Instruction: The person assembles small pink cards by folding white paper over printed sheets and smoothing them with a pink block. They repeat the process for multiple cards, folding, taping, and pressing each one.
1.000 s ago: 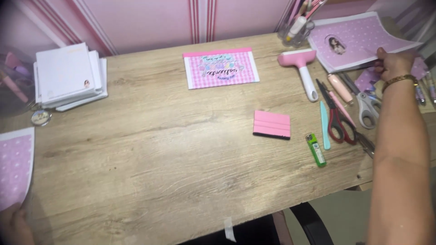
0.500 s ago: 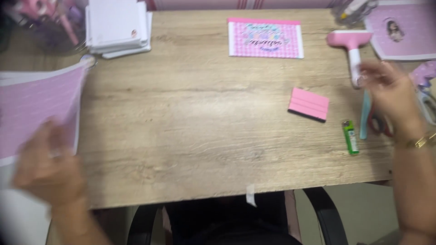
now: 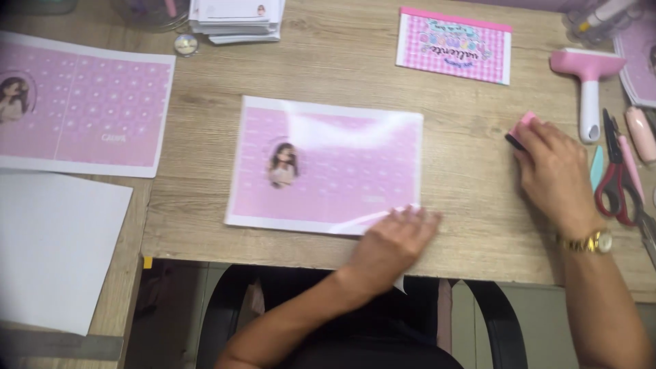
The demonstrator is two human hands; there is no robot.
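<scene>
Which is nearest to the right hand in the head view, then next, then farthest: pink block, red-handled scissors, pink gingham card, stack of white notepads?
1. Pink block: under the right hand's fingertips, touching.
2. Red-handled scissors: just right of the hand.
3. Pink gingham card: up and left, near the table's far edge.
4. Stack of white notepads: far left, top edge.

printed sheet (image 3: 328,171) mid-desk, block (image 3: 519,130) to its right, scissors (image 3: 618,181) further right, paper stack (image 3: 236,17) behind
</scene>
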